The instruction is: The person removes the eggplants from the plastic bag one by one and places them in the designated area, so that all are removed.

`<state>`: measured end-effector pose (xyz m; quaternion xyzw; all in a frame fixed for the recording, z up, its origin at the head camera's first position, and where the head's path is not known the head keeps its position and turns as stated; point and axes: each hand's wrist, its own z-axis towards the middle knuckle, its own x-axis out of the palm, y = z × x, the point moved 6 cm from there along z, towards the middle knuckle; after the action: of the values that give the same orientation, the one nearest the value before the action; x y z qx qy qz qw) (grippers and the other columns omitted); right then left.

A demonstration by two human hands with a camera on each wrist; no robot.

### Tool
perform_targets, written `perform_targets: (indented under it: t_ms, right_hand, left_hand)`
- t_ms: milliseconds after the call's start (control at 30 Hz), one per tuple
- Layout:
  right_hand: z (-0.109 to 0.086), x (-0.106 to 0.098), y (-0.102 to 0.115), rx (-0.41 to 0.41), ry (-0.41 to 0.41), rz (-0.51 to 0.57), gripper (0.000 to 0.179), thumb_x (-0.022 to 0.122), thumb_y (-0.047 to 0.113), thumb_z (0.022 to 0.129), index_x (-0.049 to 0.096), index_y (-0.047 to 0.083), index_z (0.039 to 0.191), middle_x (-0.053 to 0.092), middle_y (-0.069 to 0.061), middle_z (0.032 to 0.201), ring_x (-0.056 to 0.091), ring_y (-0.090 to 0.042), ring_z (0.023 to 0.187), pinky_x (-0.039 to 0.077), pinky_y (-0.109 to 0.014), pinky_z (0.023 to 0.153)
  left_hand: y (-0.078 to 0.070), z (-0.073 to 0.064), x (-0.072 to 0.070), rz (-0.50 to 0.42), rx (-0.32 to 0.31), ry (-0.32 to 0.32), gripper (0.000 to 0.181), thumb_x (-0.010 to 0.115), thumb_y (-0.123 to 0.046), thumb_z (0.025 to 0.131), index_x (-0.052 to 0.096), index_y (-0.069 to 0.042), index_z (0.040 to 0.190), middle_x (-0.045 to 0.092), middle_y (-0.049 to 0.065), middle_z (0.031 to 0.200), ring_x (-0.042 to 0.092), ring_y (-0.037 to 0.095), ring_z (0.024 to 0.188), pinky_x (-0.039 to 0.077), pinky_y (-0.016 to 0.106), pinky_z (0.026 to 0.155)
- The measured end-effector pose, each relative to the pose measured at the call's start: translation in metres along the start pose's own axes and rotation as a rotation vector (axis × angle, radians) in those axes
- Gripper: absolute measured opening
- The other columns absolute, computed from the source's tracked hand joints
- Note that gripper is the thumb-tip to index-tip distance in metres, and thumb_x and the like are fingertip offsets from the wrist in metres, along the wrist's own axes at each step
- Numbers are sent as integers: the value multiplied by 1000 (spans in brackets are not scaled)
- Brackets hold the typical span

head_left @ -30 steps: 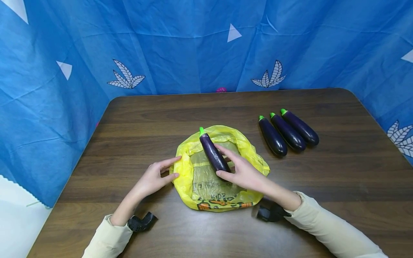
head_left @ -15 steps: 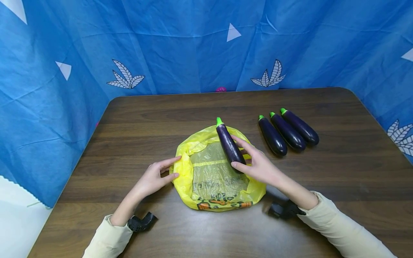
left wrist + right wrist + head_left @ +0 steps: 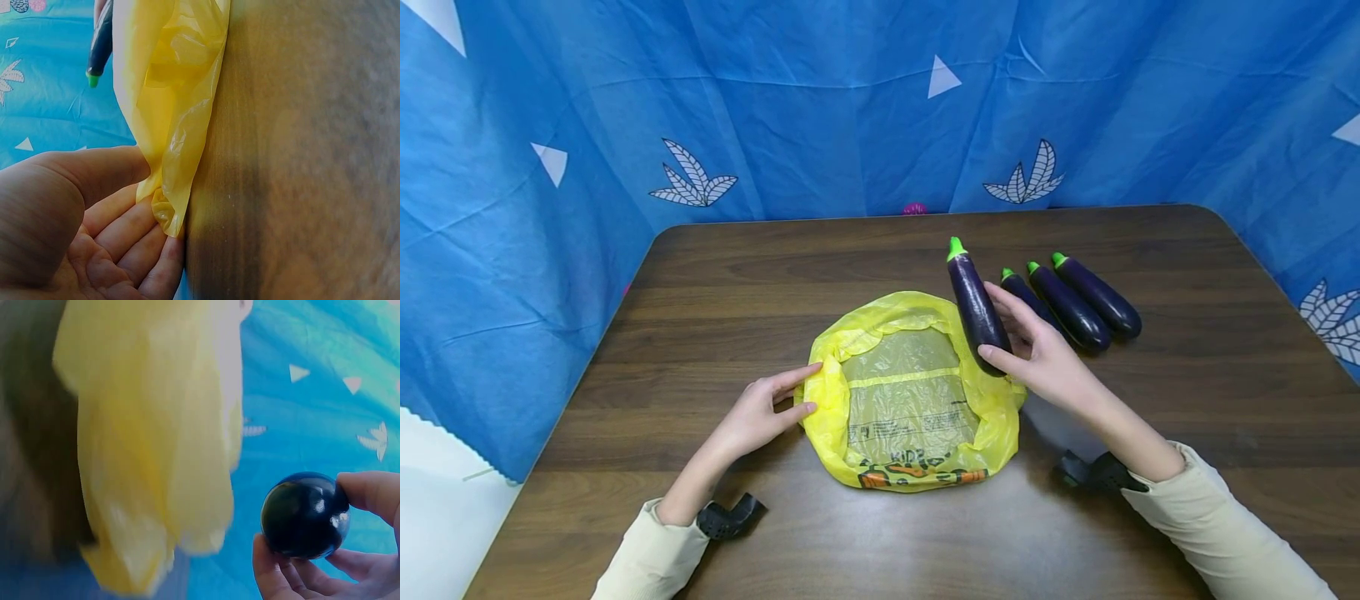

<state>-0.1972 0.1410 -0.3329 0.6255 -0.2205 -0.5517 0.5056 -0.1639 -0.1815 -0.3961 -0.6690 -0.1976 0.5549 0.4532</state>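
My right hand [image 3: 1048,362] grips a dark purple eggplant [image 3: 977,312] near its rounded end, between thumb and fingers. Its green stem points away from me, and it hangs over the right rim of a yellow plastic bag [image 3: 823,417]. The right wrist view shows the eggplant's glossy round end [image 3: 304,515] apart from the bag [image 3: 153,437]. At the bag's left side, the fingers and thumb of my left hand [image 3: 760,417] touch the rim. Up close in the left wrist view, the bag's edge [image 3: 178,125] meets the fairly straight fingers. The bag stands with its mouth spread wide.
Three more eggplants [image 3: 1071,308] lie side by side at the right on the brown wooden table [image 3: 715,292]; the held one and my right hand partly cover the nearest. A blue patterned curtain [image 3: 850,108] hangs behind the table.
My right hand has carried the eggplant from over the bag's opening up and to the right, past the bag's right rim. My left hand and the bag have hardly moved.
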Motion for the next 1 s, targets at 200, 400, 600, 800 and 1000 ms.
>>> perform_targets:
  t_ms: [200,400,600,800,1000]
  right_hand:
    - [-1,-31,-8,37,-72,-24,71,61,12,92,21,21,150,35,-22,139,42,-40,118,40,-58,91]
    - [-5,-66,-19,98,-155,-102,72,62,15,91,22,25,150,34,-22,141,39,-42,119,38,-58,91]
    - [-8,-97,-30,137,-217,-131,69,59,18,93,21,25,150,32,-20,143,36,-41,121,34,-60,94]
    - [-12,-123,-50,192,-254,-140,68,56,23,95,18,28,151,26,-22,146,32,-43,119,40,-43,98]
    - [-18,-146,-71,243,-288,-179,67,54,26,96,17,26,151,24,-25,147,32,-40,120,38,-6,68]
  left_hand:
    - [0,0,0,4,0,1,50,67,-6,87,50,2,133,51,17,131,47,29,121,41,40,97]
    - [-1,-1,0,13,3,5,50,67,-7,87,50,2,133,51,16,132,47,29,121,41,41,97]
    - [-3,-1,0,16,-10,4,50,66,-8,88,49,2,133,50,16,132,47,29,121,40,41,97]
    - [-1,-1,0,19,-16,4,50,67,-8,88,49,1,134,50,17,133,47,29,121,40,41,97]
    - [-1,-1,0,28,-4,4,50,67,-8,87,49,2,133,50,17,132,47,29,120,41,41,97]
